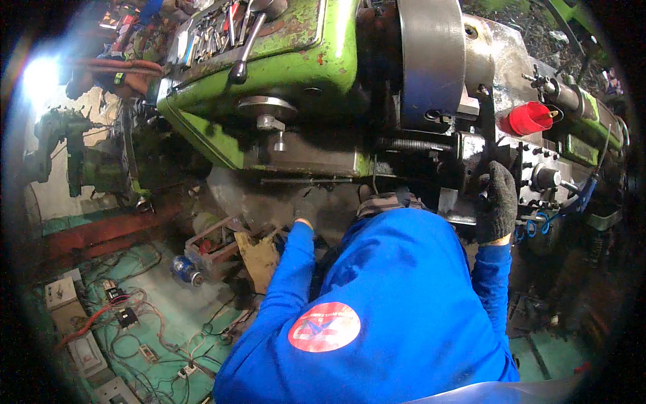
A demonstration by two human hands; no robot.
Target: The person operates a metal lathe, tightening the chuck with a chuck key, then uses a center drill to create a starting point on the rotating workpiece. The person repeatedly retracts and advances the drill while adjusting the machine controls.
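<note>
My right hand (pixel 498 202), in a dark knit glove, is at the front of a lathe's carriage (pixel 469 161). Its fingers curl inward at a dark part there, and what they close on is hidden. Beside it stands the tool post (pixel 546 176), with bolts around it. My left hand (pixel 311 202), also gloved in grey, is held low before the green machine headstock (pixel 323 74); it blends into the grey behind it and its fingers do not show clearly. Behind the carriage is the large round metal chuck (pixel 433 64).
A red cup (pixel 530 119) stands on the carriage. Wrenches and small tools (pixel 208 37) lie on the headstock, near a lever (pixel 247 47). Loose cables (pixel 161 330), switch boxes (pixel 86 350), a blue can (pixel 186 270) and torn cardboard (pixel 258 259) lie at lower left.
</note>
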